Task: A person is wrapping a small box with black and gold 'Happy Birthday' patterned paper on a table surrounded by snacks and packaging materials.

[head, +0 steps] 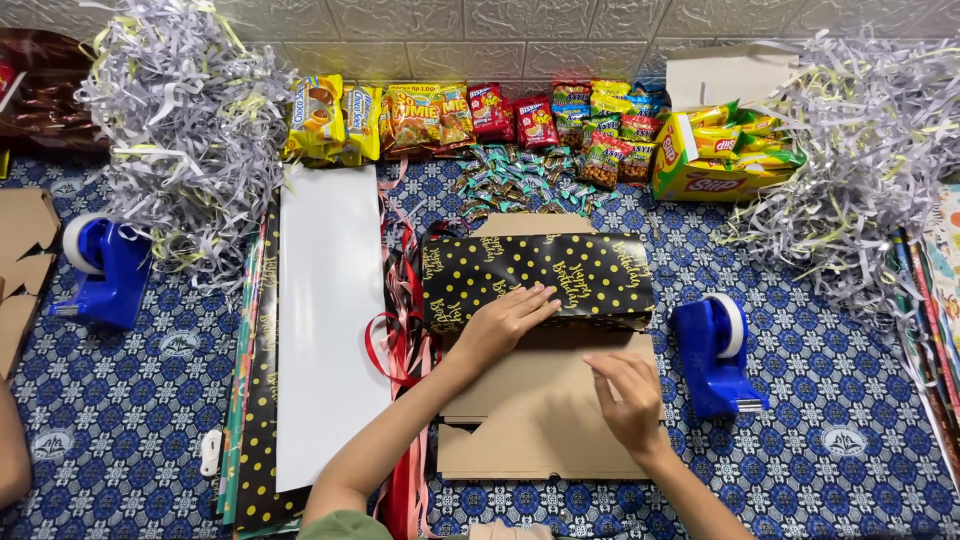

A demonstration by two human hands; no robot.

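A flat brown cardboard box (540, 420) lies open in front of me on the blue patterned cloth. A strip of black wrapping paper with gold dots (560, 268) is folded over its far half. My left hand (505, 322) presses flat on the near edge of that paper, fingers spread. My right hand (625, 395) rests on the bare cardboard flap below, fingers slightly curled, holding nothing.
Two blue tape dispensers stand at left (105, 265) and right (715, 350). A white sheet (330, 320) on stacked wrapping paper and red ribbons (400, 340) lie left of the box. Snack packets (520, 120), a yellow snack box (715, 150) and shredded paper piles (190, 120) line the back.
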